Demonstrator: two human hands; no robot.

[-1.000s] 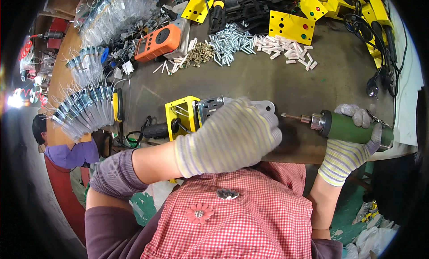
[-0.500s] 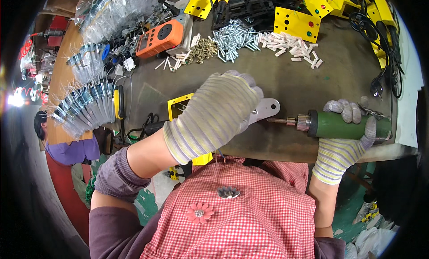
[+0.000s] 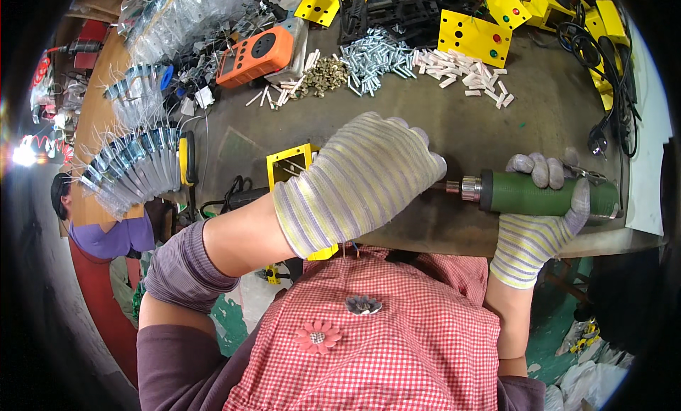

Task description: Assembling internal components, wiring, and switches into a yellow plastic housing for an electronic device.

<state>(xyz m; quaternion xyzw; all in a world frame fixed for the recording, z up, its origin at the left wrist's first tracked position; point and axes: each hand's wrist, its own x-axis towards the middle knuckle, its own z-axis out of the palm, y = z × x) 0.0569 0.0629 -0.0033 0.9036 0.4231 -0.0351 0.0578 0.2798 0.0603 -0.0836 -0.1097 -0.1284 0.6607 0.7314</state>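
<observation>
My left hand (image 3: 365,173), in a striped grey-and-yellow glove, is closed in front of me with its back toward the view. Its fingertips, and whatever they hold, are hidden. My right hand (image 3: 543,212), gloved alike, grips a green cylindrical power screwdriver (image 3: 525,192) lying level. The driver's metal chuck (image 3: 469,188) and thin bit point left, and the bit's tip disappears at my left hand. Behind my left wrist, a yellow box-like frame (image 3: 287,163) is partly covered by the hand.
Beyond my hands lie heaps of silver screws (image 3: 376,60), brass-coloured small parts (image 3: 323,78) and pale strips (image 3: 468,74). An orange meter (image 3: 255,56), yellow panels (image 3: 474,39) and black cables (image 3: 624,78) surround them. Bundled wired parts (image 3: 135,163) lie left; a person in purple (image 3: 113,234) sits beyond.
My left hand has moved right toward the driver, covering the silver plate with a hole that showed beside it. The driver and right hand have shifted slightly left and up.
</observation>
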